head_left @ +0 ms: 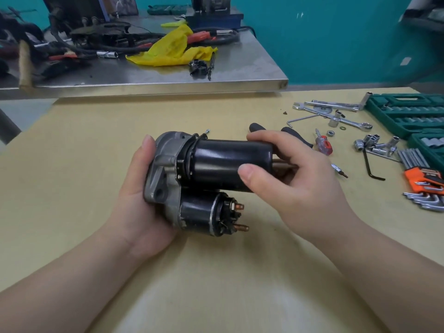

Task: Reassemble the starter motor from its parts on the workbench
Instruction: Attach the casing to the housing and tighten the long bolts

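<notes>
Both hands point(276, 169) grip starter motor point(206, 179) — labels unreadable

Repair workshop: socket set point(408, 114), wrenches point(346, 116), steel bench point(216, 75).

Both bare forearms reach in from the lower corners and converge at centre; the left hand point(138, 200) lies palm up, fingers curled round the grey end of the starter motor point(199, 183); the right hand point(295, 174) comes from above, thumb in front and fingers point(262, 137) wrapped over the black cylinder's far end.
</notes>
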Tool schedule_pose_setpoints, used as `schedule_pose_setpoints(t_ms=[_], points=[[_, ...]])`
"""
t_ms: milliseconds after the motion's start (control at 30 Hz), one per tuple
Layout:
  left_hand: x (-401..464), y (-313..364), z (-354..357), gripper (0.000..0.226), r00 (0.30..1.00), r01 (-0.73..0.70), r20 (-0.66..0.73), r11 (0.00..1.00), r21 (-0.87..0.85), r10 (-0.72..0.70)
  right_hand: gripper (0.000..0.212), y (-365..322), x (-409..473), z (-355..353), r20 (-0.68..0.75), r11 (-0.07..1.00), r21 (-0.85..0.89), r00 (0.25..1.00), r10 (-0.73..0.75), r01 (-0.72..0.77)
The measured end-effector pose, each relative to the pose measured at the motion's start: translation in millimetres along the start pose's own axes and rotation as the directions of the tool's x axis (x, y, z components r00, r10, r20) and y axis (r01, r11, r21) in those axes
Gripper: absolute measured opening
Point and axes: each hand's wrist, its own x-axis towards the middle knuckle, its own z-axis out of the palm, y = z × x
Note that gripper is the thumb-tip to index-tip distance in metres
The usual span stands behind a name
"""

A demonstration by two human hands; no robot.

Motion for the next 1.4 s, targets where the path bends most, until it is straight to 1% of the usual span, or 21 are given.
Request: schedule_pose_setpoints(t_ms=[67,133,333,467,600,800,867,1033,1167,1300,1400], points=[[-0.2,-3.3,1.2,0.071,1.0,-0.025,-0.016,1.0,-0.014,0.025,0.051,-2.3,-3.3,1.6,-0.013,0.998,-0.039,0.999,-0.044,0.043],[-0.4,-4.7,-0.7,0.073,1.0,-0.021,-0.001,0.999,-0.026,0.021,0.051,-4.4,-5.9,3.5,-0.015,0.995,-0.066,0.997,-0.077,0.076],[0.0,-8.2,-5.9,0.075,0.995,0.082,0.063,0.994,-0.075,-0.077,0.052,-0.8,-5.8,6.4,-0.005,0.998,-0.037,0.999,-0.05,0.049],[1.5,-6.9,-6.8,0.075,0.991,0.121,0.067,0.99,-0.077,-0.116,0.054,0.2,-4.6,4.5,0.011,0.995,-0.084,0.999,-0.054,0.054],[1.6,-5.2,-9.1,0.076,0.984,0.154,0.097,0.985,-0.08,-0.146,0.056,-0.7,-3.9,4.8,0.039,0.987,-0.126,0.995,-0.091,0.095],[0.5,-5.3,-8.7,0.079,0.987,0.132,0.1,0.99,-0.045,-0.127,0.054,-1.3,-5.3,4.7,0.019,0.995,-0.087,0.999,-0.046,0.047],[-0.1,-5.5,-8.1,0.078,0.988,0.124,0.095,0.991,-0.046,-0.119,0.052,-1.9,-6.5,5.7,0.007,0.994,-0.095,0.999,-0.052,0.052],[-2.0,-5.5,-6.7,0.079,0.991,0.107,0.087,0.993,-0.045,-0.103,0.056,-2.9,-9.8,8.1,-0.009,0.991,-0.116,0.997,-0.071,0.07],[-2.1,-4.4,-5.8,0.075,0.995,0.073,0.07,0.996,-0.043,-0.07,0.059,-3.1,-9.6,8.1,0.001,0.965,-0.218,0.989,-0.147,0.144],[-3.9,-4.1,-7.2,0.078,0.995,0.074,0.07,0.997,-0.019,-0.073,0.054,-3.2,-10.3,6.9,-0.01,0.987,-0.139,0.996,-0.089,0.087],[-4.4,-4.5,-6.3,0.076,0.995,0.074,0.064,0.997,-0.009,-0.073,0.05,-4.5,-10.8,7.0,-0.02,0.99,-0.123,0.997,-0.073,0.07]])
